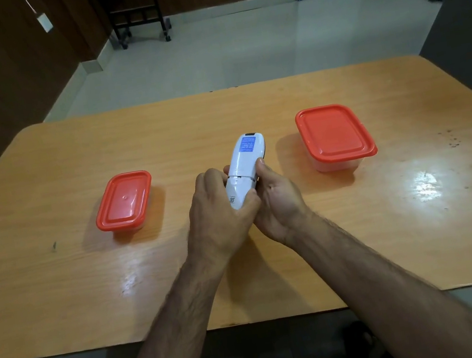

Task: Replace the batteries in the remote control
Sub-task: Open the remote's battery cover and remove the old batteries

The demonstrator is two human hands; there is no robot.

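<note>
Remote control held above the middle of the desk, left hand on its near end, right hand along its right side, small lidded box on the desk to its left, larger lidded box to its right and slightly farther back

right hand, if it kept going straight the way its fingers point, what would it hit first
The right hand points up-left around the remote control, so it meets the left hand first; depth is unclear.

Head view, single: worn high, faces forward and down over the counter; hands near, centre; floor beyond.
</note>
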